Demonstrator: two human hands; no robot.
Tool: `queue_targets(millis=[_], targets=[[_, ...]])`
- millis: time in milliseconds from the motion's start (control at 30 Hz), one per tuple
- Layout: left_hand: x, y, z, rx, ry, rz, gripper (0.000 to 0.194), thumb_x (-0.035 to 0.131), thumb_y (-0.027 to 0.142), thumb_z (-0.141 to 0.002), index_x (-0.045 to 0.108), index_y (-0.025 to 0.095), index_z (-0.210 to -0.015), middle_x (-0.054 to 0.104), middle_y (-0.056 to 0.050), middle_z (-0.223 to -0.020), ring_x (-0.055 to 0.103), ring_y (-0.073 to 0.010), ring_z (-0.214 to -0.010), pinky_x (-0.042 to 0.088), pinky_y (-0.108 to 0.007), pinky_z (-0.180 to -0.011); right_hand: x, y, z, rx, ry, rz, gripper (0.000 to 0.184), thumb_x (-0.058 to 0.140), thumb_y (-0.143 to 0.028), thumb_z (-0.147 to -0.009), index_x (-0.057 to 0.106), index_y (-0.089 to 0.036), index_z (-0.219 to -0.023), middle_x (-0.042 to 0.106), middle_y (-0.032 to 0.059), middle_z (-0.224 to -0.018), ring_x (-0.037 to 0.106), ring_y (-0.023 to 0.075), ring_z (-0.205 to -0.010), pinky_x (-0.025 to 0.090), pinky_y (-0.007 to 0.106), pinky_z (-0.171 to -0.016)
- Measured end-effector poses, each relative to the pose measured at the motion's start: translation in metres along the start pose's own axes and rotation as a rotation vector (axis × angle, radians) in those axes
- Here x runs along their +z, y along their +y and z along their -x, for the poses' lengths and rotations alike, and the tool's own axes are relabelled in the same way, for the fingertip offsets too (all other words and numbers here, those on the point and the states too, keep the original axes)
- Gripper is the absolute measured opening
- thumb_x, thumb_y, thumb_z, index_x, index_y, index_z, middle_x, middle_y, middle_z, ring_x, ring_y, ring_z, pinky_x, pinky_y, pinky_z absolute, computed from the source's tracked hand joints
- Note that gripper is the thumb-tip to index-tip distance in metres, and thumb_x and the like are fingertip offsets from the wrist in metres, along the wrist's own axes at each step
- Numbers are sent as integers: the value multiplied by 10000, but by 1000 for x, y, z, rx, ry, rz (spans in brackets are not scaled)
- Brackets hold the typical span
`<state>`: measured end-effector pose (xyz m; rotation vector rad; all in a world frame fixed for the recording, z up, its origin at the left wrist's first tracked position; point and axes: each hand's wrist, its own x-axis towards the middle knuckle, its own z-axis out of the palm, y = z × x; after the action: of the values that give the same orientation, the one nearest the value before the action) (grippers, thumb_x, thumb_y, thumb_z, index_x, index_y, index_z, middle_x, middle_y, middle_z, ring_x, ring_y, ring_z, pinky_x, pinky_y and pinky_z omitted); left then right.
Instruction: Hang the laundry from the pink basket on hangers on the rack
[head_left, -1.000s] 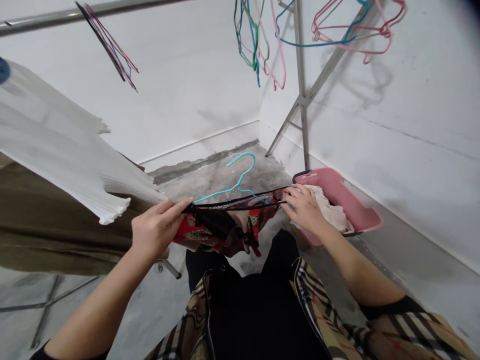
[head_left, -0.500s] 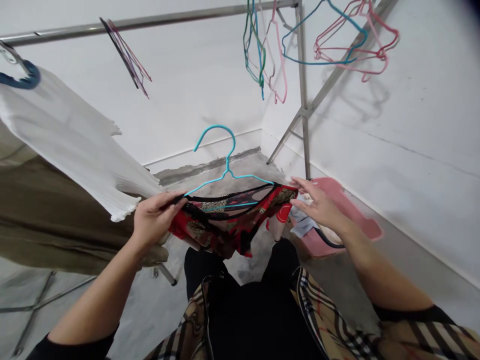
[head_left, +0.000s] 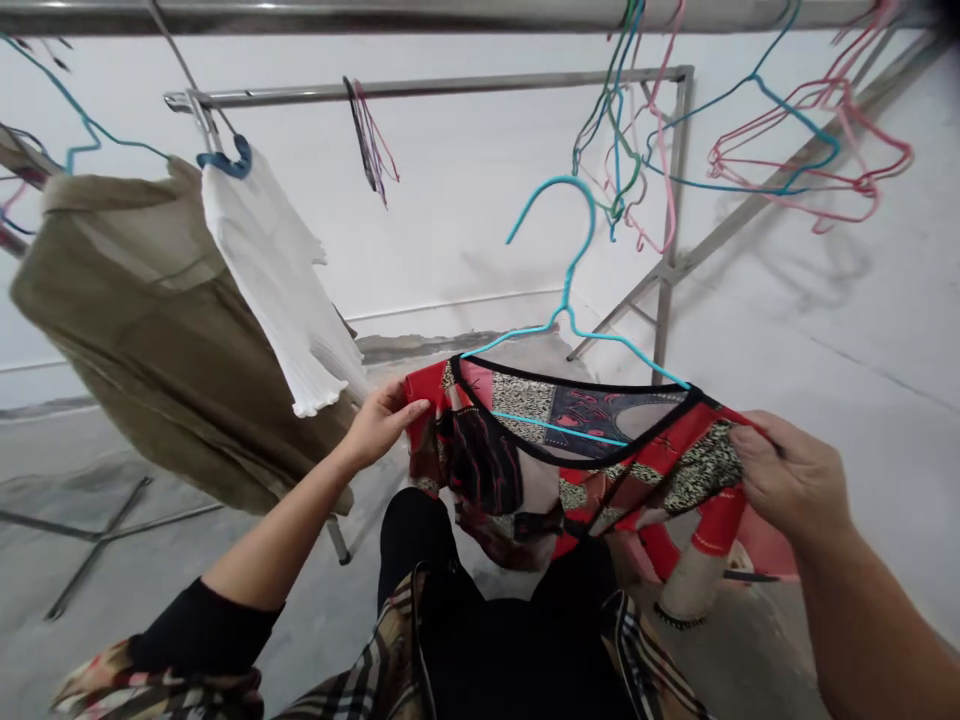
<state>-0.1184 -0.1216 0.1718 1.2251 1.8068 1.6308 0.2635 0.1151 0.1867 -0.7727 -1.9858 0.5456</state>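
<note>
A patterned red, black and grey shirt (head_left: 525, 490) hangs on a light-blue wire hanger (head_left: 568, 290) in front of me. The hanger's hook points up and its lower bar shows through the black-trimmed neckline. My left hand (head_left: 381, 422) pinches the shirt at its left shoulder. On the other side my right hand (head_left: 799, 475) grips the right shoulder, with fingers closed on the cloth. One sleeve dangles below the right hand, its cuff pale. The hanger's ends are hidden inside the shirt.
A metal rail (head_left: 450, 15) crosses the top, with a second rail (head_left: 480, 90) behind. Green, blue and pink hangers (head_left: 780, 130) hang at right. An olive shirt (head_left: 150, 330) and a white ribbed garment (head_left: 262, 270) hang at left. A pink basin (head_left: 772, 545) is partly hidden behind the sleeve.
The shirt and hanger have moved right and nearer, and the shirt is spread wider. My right hand, fingers apart at the shoulder before, has closed on it. My view has lifted, showing the front rail.
</note>
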Motion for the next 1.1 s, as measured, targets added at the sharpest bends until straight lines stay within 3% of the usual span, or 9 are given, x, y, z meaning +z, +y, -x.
queue_targets(millis=[133, 267, 367, 500, 667, 767, 867, 1000, 1100], targets=[[0, -2, 3, -107, 125, 37, 411, 697, 515, -749, 707, 143, -924, 737, -62, -855, 648, -177, -729, 530, -290, -706, -11, 3, -2, 68, 59, 59, 219, 613, -465, -758, 707, -272, -802, 699, 84, -703, 663, 238, -635, 531, 342, -610], [-5, 10, 1, -108, 295, 23, 424, 679, 562, -738, 698, 155, -857, 722, -29, -780, 611, -149, -668, 500, -258, -655, -22, 8, -7, 85, -46, 129, 233, 607, -510, -725, 709, -309, -787, 719, 96, -721, 675, 264, -636, 538, 369, -606], [-7, 13, 0, -101, 340, -14, 429, 656, 578, -747, 686, 158, -829, 702, -19, -741, 586, -141, -641, 478, -247, -622, -24, 7, -7, 90, -157, 171, 191, 606, -487, -700, 713, -340, -758, 717, 83, -683, 672, 267, -599, 533, 371, -565], [-6, 9, -2, -101, 314, -92, 450, 624, 578, -768, 711, 152, -882, 720, -54, -816, 619, -168, -700, 484, -274, -656, -15, 7, 0, 85, -69, 100, 171, 609, -428, -713, 725, -337, -799, 737, 89, -759, 701, 276, -686, 560, 373, -643], [0, 11, -5, 156, 380, -342, 389, 580, 474, -850, 674, 192, -1100, 694, -82, -1077, 615, -199, -980, 476, -344, -878, -3, 15, 9, 46, 40, 42, 175, 624, -355, -750, 730, -358, -889, 747, 84, -851, 711, 289, -789, 557, 390, -730], [7, 19, -7, 364, 252, -450, 309, 568, 419, -879, 684, 209, -1074, 693, -75, -1078, 608, -206, -1050, 441, -369, -972, 1, 13, 9, -22, 45, 56, 180, 622, -320, -765, 727, -372, -902, 742, 67, -825, 704, 268, -739, 549, 364, -672], [16, 23, -9, 425, 202, -507, 328, 578, 398, -879, 658, 206, -1133, 676, -92, -1113, 603, -219, -1074, 442, -386, -989, 8, -2, 3, -66, 80, 26, 147, 619, -299, -779, 715, -343, -881, 723, 54, -760, 675, 236, -657, 527, 334, -610], [25, 16, -8, 408, 440, -514, 480, 588, 375, -872, 522, 189, -1310, 567, -146, -1291, 505, -247, -1229, 394, -434, -1056, 23, -39, -21, -113, 137, 41, 152, 580, -348, -832, 695, -266, -888, 670, 37, -683, 605, 188, -574, 470, 308, -559], [35, 4, 2, 357, 450, -455, 521, 592, 372, -866, 471, 215, -1348, 547, -143, -1323, 497, -257, -1246, 407, -452, -1043, 39, -78, -50, -209, 190, 44, 233, 515, -383, -874, 664, -206, -852, 600, 16, -617, 537, 153, -541, 435, 292, -562]])
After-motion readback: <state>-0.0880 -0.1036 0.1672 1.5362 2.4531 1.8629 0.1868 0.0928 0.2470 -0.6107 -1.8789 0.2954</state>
